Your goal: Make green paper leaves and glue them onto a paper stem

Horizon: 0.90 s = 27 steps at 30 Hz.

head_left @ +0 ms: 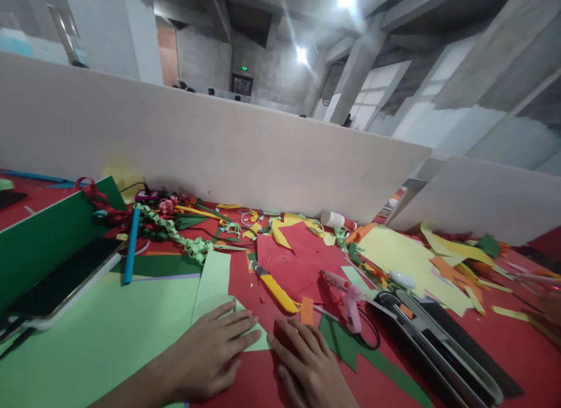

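Note:
My left hand (pixel 214 351) lies palm down with its fingers stretched over a cut piece of light green paper (pixel 214 282). Beside it, my right hand (pixel 310 361) rests on red paper, fingers out flat, its index fingertip close to the green paper's pointed right corner. Neither hand appears to grip anything. Just beyond the fingers is a yellow utility knife (pixel 278 291) with its blade end pointing away to the left. A small orange paper strip (pixel 307 310) sits near my right fingertips. To the right lies a pink hot glue gun (pixel 350 308).
A long black and grey tool (pixel 438 343) occupies the right side. At left, a phone (pixel 74 273) lies by a dark green board (pixel 52 235), with a blue stick (pixel 132 244) and a green paper chain (pixel 175 235) nearby. Paper scraps line a white partition (pixel 219 145).

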Each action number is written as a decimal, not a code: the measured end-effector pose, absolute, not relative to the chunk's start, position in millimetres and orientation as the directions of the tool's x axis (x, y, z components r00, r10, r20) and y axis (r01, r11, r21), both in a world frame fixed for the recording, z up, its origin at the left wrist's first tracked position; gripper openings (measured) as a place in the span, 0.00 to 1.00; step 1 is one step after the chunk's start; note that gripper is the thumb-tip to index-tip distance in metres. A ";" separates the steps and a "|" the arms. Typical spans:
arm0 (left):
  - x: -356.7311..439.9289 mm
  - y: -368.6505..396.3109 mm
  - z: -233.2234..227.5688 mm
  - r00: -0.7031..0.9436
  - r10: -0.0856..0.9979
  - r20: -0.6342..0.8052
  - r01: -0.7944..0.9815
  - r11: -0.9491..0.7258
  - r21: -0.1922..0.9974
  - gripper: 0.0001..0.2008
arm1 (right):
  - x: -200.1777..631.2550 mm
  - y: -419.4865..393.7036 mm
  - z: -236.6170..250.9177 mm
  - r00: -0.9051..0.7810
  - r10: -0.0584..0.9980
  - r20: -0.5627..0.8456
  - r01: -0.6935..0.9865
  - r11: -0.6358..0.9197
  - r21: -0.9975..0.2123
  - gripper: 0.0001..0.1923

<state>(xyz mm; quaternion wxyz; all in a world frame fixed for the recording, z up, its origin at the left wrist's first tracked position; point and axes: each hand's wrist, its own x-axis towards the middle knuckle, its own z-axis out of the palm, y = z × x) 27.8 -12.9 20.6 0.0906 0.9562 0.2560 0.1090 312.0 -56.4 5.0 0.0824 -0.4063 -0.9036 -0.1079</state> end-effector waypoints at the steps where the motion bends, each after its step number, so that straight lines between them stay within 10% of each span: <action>1: 26.4 -13.6 18.9 0.838 0.525 0.149 0.488 -0.843 0.226 0.35 | 313.1 -56.4 3.7 -0.653 0.717 0.244 0.755 0.643 0.128 0.28; 20: 14.8 -17.0 -17.6 0.653 0.679 0.335 0.701 -0.710 0.072 0.32 | 290.8 -48.9 16.4 -0.598 0.749 0.284 0.796 0.597 0.102 0.14; 27: 11.5 -16.3 -24.5 0.658 0.663 0.357 0.704 -0.710 0.023 0.36 | 263.2 -25.8 14.2 -0.614 0.763 0.202 0.787 0.611 0.081 0.26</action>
